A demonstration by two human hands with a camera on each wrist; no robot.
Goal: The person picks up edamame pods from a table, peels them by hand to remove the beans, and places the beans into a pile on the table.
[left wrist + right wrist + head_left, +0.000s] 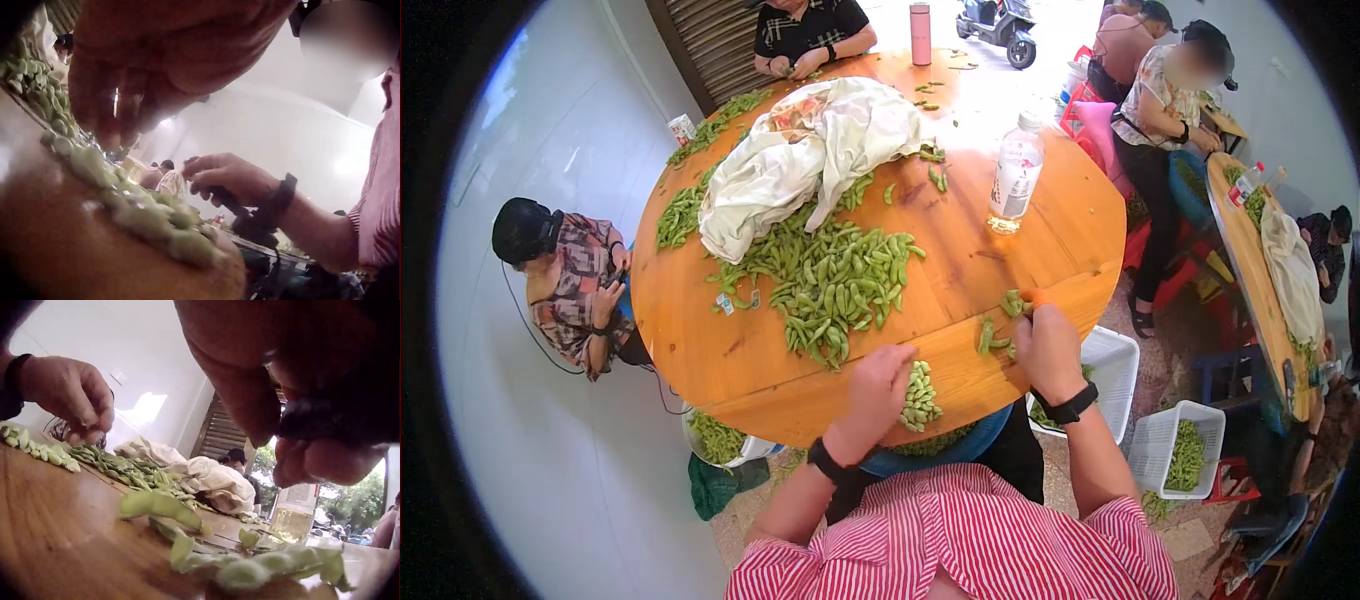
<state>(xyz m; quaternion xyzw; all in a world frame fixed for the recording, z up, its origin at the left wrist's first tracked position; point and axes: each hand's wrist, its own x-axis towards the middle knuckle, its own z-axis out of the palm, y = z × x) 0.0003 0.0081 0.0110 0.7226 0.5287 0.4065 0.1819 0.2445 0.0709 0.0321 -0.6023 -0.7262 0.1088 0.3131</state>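
Note:
My left hand [877, 393] hangs over the near edge of the table, fingers loosely bent downward, with nothing visible in them. Close beside it lies a small heap of shelled green beans [920, 398]. Farther in spreads a big pile of green bean pods [840, 285]. On the right, my right hand [1048, 350] is held low over several loose bean pods [988, 335], fingers relaxed and bent. Something orange covers a fingertip [1036, 297] of it. In the right wrist view, pods [250, 569] lie on the wood under that hand.
A pale cloth [800, 160] covers part of the pile. A labelled bottle [1015, 175] and a pink flask [920, 35] stand on the round table [960, 270]. Below sit a blue basin [990, 432] and white baskets [1115, 370]. Other people sit around.

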